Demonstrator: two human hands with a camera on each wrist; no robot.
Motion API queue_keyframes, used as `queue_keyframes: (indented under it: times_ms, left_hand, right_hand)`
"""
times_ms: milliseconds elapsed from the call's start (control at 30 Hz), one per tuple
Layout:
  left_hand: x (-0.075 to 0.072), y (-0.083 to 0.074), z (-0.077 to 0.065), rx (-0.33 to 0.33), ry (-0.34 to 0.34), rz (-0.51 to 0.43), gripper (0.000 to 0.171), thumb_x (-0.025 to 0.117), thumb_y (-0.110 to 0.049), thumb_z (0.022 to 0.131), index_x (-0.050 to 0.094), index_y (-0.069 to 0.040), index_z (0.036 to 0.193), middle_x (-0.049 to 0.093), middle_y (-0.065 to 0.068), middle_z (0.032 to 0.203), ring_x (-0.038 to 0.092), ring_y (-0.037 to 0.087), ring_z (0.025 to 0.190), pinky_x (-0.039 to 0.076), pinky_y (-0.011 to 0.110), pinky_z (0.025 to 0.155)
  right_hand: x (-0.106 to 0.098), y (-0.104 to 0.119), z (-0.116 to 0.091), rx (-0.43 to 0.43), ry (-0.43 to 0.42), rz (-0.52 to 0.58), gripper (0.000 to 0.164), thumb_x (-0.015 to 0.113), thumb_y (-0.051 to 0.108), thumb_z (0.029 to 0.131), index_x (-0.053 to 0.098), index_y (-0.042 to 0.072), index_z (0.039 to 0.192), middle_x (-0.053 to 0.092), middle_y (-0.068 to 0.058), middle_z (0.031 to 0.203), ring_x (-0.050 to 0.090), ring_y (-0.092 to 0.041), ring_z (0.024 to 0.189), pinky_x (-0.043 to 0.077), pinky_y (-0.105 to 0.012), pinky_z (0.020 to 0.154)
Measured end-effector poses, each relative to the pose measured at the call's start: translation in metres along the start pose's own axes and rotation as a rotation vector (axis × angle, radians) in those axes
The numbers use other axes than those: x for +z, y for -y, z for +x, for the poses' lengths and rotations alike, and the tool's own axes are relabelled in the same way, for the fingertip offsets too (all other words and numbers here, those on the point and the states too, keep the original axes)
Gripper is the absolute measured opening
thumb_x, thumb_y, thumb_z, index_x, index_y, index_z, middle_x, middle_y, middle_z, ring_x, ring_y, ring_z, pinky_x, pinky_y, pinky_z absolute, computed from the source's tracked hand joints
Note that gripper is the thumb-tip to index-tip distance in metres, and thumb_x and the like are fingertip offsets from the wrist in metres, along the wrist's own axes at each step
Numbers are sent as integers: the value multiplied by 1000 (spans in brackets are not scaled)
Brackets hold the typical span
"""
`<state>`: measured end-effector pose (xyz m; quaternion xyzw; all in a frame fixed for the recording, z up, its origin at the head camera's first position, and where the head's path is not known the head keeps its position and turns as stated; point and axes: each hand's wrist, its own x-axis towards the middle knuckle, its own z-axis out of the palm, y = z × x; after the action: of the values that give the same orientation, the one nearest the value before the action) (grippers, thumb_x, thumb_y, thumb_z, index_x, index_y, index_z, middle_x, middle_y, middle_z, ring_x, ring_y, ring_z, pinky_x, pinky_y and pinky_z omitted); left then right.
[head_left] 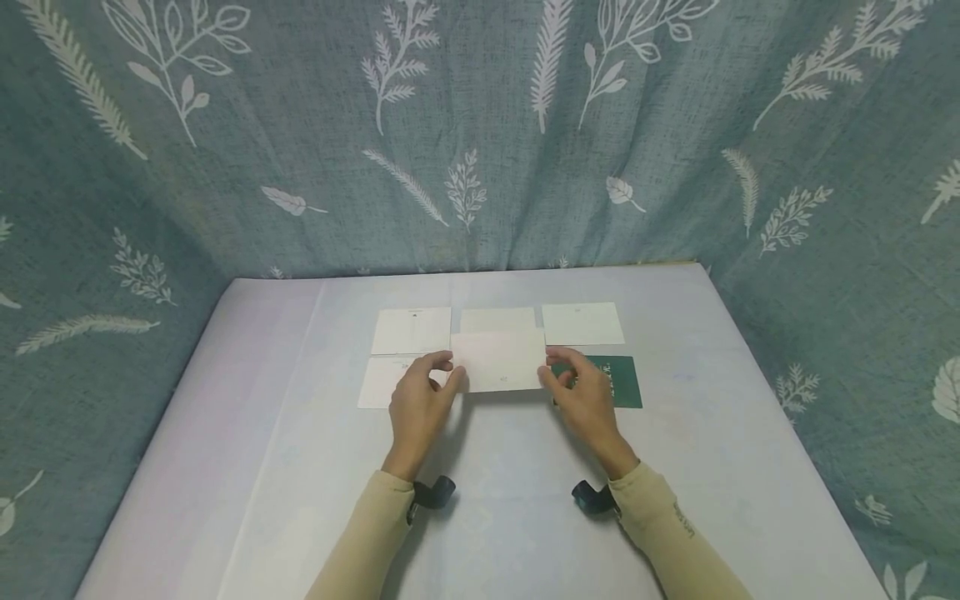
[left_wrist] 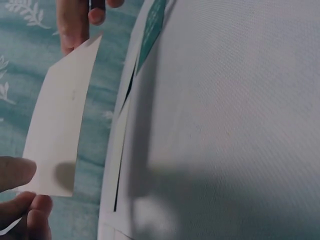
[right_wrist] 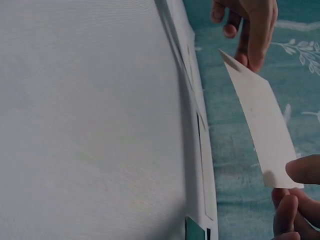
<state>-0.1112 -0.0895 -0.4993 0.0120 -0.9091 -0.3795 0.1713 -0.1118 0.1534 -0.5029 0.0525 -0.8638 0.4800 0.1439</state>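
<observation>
Both hands hold one cream card (head_left: pixel 498 362) up off the table, its long sides running left to right. My left hand (head_left: pixel 423 402) pinches the card's left end between thumb and fingers. At the opposite end, my right hand (head_left: pixel 587 398) pinches it the same way. A small mark shows near the card's lower edge. In the left wrist view the card (left_wrist: pixel 62 120) stands tilted, clear of the table. The right wrist view shows the right thumb (right_wrist: pixel 305 170) on the card's face with fingers behind it.
White cards lie in a back row: left (head_left: pixel 412 331), middle (head_left: pixel 497 320) and right (head_left: pixel 582 323). Nearer, another white card (head_left: pixel 381 383) lies partly behind the left hand, and a green card (head_left: pixel 622 382) beside the right hand. A patterned curtain (head_left: pixel 495 167) borders the white table (head_left: pixel 300 467).
</observation>
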Motion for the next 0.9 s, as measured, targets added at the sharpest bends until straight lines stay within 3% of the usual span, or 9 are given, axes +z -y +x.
queue_keyframes:
  times_ms: [167,333,633,733,900]
  left_hand:
    - [0,-1,1,-4,4,29,31,73,-30,92,73,-14,119,74,-2,102,63,14,68,46,31,53]
    - [2,2,2,8,19,87,30,73,-28,92,74,-14,118,74,-2,100,63,14,67,45,29,50]
    - [5,-2,1,-13,123,194,29,70,-19,91,74,-9,118,73,3,98,46,12,47,38,28,41]
    - [6,-3,1,-26,171,233,31,70,-21,90,73,-9,118,73,3,99,49,11,49,40,27,43]
    - [7,-5,3,-41,228,275,31,71,-21,89,74,-7,116,73,4,99,59,15,61,46,29,50]
  right_hand:
    - [-1,0,2,-18,13,-37,34,76,14,92,69,9,125,73,-7,107,56,-14,67,41,-23,53]
    - [-2,0,2,50,68,-99,35,74,16,91,70,8,125,72,-5,107,55,-13,69,43,-26,60]
    - [-2,-3,3,137,187,-228,33,69,24,91,72,11,122,65,-3,95,52,-13,62,40,-30,53]
    - [-1,-1,4,154,211,-296,34,70,24,90,72,10,122,63,-4,91,51,-15,63,40,-31,53]
    - [2,1,6,154,252,-391,38,73,24,88,72,7,121,68,-4,98,59,-19,80,49,-36,66]
